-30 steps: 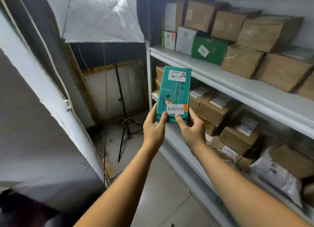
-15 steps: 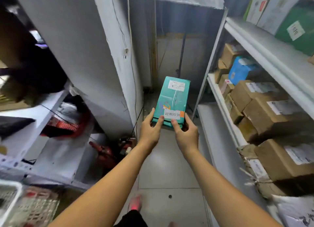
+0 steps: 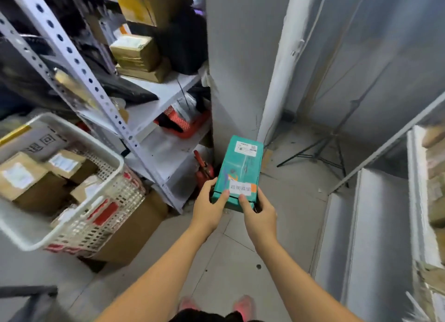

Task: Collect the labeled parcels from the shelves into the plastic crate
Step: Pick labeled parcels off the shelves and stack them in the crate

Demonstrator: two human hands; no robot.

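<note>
I hold a teal parcel (image 3: 242, 167) with white labels out in front of me above the floor. My left hand (image 3: 209, 208) grips its near left corner, thumb on top. My right hand (image 3: 260, 213) grips the near right corner the same way. A white perforated plastic crate (image 3: 108, 201) sits at the left on a cardboard box, holding several brown labeled parcels (image 3: 26, 182). The crate is well to the left of the teal parcel.
A white slotted metal shelf rack (image 3: 96, 90) with boxes and dark bags stands behind the crate. A grey pillar (image 3: 236, 68) rises ahead. A tripod stand (image 3: 322, 153) stands on the floor at right. White shelves (image 3: 375, 237) run along the right edge.
My view has swung left from the right-hand shelves toward the crate. Both hands keep the same grip on the teal parcel, now carried lower over the floor.
</note>
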